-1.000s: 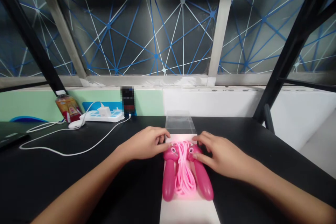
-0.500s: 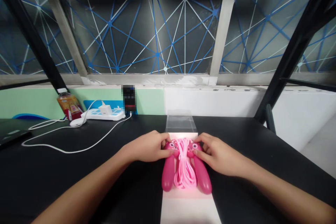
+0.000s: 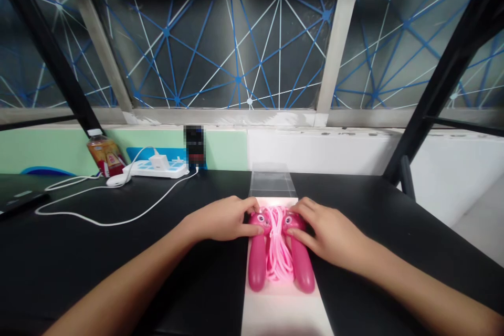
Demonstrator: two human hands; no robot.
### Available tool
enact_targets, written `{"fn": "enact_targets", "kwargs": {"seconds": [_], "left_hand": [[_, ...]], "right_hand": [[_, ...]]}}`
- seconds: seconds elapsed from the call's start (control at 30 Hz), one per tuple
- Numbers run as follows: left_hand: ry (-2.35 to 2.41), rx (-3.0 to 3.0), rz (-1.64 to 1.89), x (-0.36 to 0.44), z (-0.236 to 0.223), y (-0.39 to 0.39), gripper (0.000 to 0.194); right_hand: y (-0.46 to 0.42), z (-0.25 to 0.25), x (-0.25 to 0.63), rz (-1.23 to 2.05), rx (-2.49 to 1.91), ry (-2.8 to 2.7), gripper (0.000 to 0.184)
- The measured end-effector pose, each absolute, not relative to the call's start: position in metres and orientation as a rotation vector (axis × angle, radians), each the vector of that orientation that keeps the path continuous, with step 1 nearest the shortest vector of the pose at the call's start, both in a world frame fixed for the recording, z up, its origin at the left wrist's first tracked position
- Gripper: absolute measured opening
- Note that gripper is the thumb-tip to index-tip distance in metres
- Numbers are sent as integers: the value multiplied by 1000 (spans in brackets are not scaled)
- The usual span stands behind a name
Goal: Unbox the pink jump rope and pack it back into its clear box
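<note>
A pink skipping rope [image 3: 279,254] with two fat pink handles and a bundled pale pink cord lies on a white card insert [image 3: 284,311] on the black table. Its far end sits at the mouth of a clear plastic box [image 3: 271,185]. My left hand [image 3: 220,219] pinches the top of the left handle with curled fingers. On the other side, my right hand [image 3: 328,231] grips the top of the right handle in the same way.
At the back left stand a drink bottle [image 3: 103,154], a white power strip [image 3: 157,168] with a charger, and a white cable [image 3: 118,216] running across the black table [image 3: 98,273]. A dark phone [image 3: 21,200] lies far left. A black frame post [image 3: 433,94] rises at the right.
Both hands have closed from the edge of the clear box onto the tops of the pink handles. The rope and card sit slightly nearer the box mouth.
</note>
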State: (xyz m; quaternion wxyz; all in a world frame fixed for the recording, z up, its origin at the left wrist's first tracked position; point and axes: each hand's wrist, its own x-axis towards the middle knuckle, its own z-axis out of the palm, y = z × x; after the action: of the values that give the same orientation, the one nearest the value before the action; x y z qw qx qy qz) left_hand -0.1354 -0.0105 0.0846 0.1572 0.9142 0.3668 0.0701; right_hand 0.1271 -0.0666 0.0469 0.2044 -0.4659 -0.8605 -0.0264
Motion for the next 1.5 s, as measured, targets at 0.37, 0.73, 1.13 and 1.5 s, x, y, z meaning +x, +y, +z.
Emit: {"fn": "enact_targets", "kwargs": {"seconds": [0.37, 0.73, 1.13, 1.5], "left_hand": [[1133, 2852, 244, -124, 81, -16, 37], [1176, 2786, 726, -138, 64, 21, 36], [1022, 2566, 679, -131, 57, 32, 16], [899, 2598, 633, -132, 63, 13, 15]], "right_hand": [[-112, 46, 95, -270, -977, -2724, 48], [-91, 44, 108, -250, -1008, -2735, 42], [-109, 59, 103, -167, -993, -2826, 41], [-91, 41, 106, -347, -1090, -2700, 39]]}}
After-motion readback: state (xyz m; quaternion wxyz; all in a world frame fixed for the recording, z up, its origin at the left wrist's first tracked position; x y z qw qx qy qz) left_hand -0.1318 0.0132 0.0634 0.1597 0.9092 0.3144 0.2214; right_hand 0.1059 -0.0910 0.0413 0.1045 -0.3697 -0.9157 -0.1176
